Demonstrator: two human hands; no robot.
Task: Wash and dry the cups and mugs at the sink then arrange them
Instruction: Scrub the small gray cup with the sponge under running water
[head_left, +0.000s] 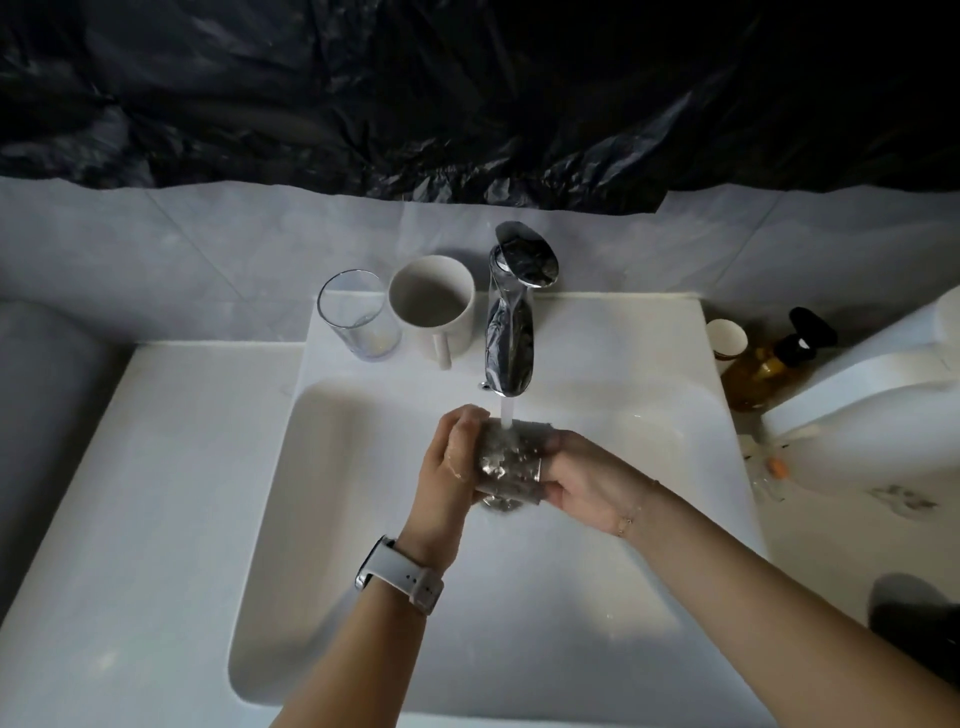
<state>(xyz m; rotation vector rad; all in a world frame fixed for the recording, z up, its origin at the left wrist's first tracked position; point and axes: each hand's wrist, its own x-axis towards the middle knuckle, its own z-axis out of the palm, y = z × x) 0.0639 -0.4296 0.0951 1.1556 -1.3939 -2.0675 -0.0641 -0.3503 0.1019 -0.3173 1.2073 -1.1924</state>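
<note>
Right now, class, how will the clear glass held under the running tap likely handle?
The clear glass is probably slippery: water streams over it. It likely breaks if dropped into the hard sink. Both the left hand and right hand hold it, suggesting a careful hold.

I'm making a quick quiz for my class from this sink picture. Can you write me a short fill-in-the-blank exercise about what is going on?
1. Both hands hold a clear glass under the running ____.
2. The white mug stands between the empty glass and the ____.
3. A watch sits on the ____ wrist.
4. The amber pump bottle stands to the ____ of the basin.

Missing words: water; faucet; left; right
</note>
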